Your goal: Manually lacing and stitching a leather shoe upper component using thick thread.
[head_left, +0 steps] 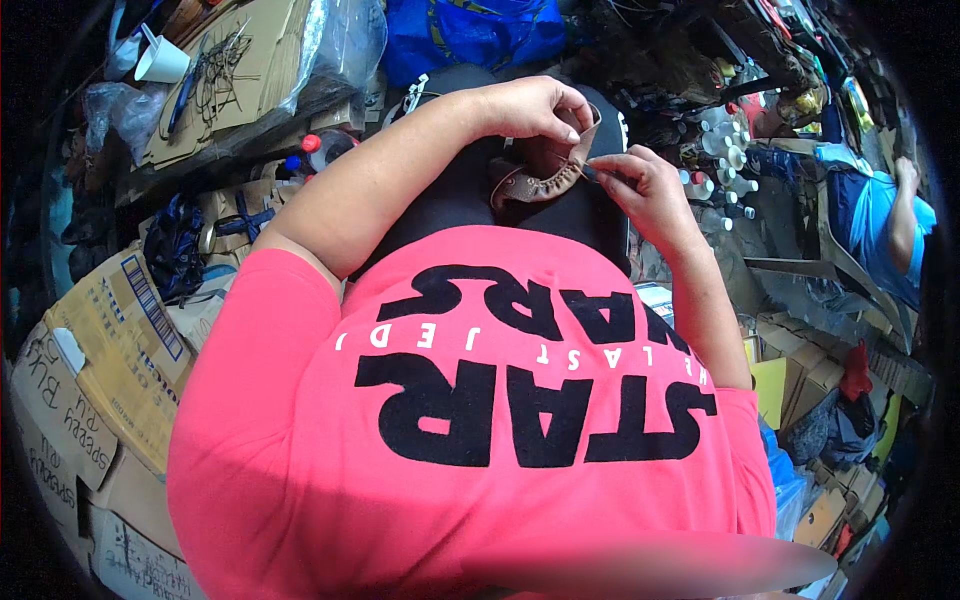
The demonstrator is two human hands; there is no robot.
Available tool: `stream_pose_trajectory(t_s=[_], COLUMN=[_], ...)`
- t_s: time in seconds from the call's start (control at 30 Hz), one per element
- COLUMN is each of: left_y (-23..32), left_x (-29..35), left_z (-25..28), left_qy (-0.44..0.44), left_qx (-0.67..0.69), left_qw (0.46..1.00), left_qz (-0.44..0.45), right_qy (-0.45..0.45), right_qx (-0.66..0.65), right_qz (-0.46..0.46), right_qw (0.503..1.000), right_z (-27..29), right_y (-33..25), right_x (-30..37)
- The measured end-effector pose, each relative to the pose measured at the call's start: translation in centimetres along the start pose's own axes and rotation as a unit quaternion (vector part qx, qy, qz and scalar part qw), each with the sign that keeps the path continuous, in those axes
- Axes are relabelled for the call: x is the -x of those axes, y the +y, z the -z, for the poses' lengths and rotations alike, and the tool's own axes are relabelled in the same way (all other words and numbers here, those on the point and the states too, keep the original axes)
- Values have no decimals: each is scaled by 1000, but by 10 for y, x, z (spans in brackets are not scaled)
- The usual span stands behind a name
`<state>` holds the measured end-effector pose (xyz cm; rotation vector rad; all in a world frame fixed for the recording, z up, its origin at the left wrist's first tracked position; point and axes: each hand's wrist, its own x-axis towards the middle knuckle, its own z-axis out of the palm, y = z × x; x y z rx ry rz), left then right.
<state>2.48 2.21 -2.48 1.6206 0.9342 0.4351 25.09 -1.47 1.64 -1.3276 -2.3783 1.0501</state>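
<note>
A brown leather shoe upper (515, 187) with a row of stitches along its curved edge lies across my dark-trousered lap. My left hand (535, 107) reaches over from the left, its thumb and bent fingers closed on the far side of the leather. From the right, my right hand (643, 188) pinches a slim dark-handled awl (590, 173), whose tip meets the stitched edge. A thin thread seems to run near my left thumb, too fine to follow. The shoe's underside is hidden.
Flattened cardboard (215, 85) with a wire tangle and a white cup (162, 60) lie at far left. A blue bag (475, 35) is ahead. Several bottles (715, 165) stand right, near another person's arm (903, 215). Cardboard boxes (115, 350) crowd the left.
</note>
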Motion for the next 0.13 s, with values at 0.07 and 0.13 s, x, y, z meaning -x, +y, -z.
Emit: stream_pose_trajectory(t_s=[0.07, 0.13], left_y=[-3, -7], left_x=[1, 1], left_z=[2, 3], left_qy=[-14, -51], left_qx=[-4, 31], left_qw=[1000, 998], left_qz=[14, 31], right_qy=[-8, -21], right_qx=[12, 18], right_qz=[-2, -12], right_qw=[1000, 1000], right_z=[-1, 0], right_y=[0, -1], right_x=[-3, -6])
